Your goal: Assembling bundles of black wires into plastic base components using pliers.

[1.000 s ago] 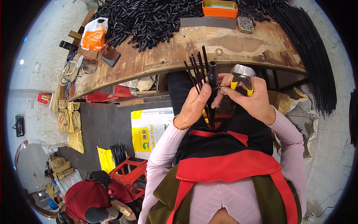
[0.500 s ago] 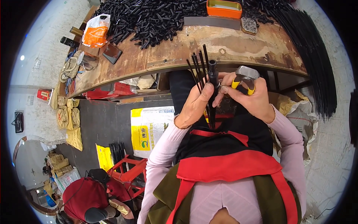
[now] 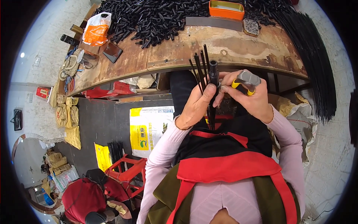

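Observation:
My left hand (image 3: 193,110) is closed around a black tube (image 3: 213,71) with a stepped, hollow top end, held upright over my lap. Several thin black rods (image 3: 199,66) fan up beside the tube on its left, in the same grip. Against my right palm rests a pair of yellow-handled pincers (image 3: 249,78), its metal head pointing up. The thumb and fingertips of my right hand (image 3: 257,102) press together at the tube's right side, with something thin and pale, maybe wire, between them. My fingers partly hide the tube's middle.
Ahead stands a worn wooden table (image 3: 167,61). It carries a heap of black tubular parts (image 3: 149,22), an orange tin (image 3: 226,9), a phone (image 3: 112,52) and a bundle of long black rods (image 3: 317,67) hanging over its right edge. A person in red (image 3: 84,199) sits at lower left.
The rods beside the tube have shifted slightly and bunched closer together. Both hands stay nearly in place; the pincers' head has tipped a little.

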### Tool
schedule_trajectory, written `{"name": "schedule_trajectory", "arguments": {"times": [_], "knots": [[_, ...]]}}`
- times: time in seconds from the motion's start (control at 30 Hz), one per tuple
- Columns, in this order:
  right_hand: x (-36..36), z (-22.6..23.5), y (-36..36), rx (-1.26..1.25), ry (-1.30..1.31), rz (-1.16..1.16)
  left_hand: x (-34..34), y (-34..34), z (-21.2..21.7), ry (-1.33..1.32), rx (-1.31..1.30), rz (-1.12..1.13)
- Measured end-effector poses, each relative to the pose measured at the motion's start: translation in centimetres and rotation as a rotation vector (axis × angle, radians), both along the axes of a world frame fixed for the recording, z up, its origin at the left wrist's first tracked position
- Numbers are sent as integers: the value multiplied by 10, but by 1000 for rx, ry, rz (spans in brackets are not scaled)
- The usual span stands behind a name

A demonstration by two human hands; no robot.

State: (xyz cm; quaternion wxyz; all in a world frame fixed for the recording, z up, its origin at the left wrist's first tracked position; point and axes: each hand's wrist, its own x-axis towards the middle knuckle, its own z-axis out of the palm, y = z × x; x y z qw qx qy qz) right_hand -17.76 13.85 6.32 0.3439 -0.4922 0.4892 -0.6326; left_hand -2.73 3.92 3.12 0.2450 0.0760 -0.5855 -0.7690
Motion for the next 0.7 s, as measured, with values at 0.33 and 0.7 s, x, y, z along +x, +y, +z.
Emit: {"name": "schedule_trajectory", "arguments": {"times": [0.33,0.7], "knots": [[-23,28,27,450,217,122,-5,-12,-2,48,209,-15],[-25,49,45,640,380,305,-2,-3,3,41,78,-174]]}}
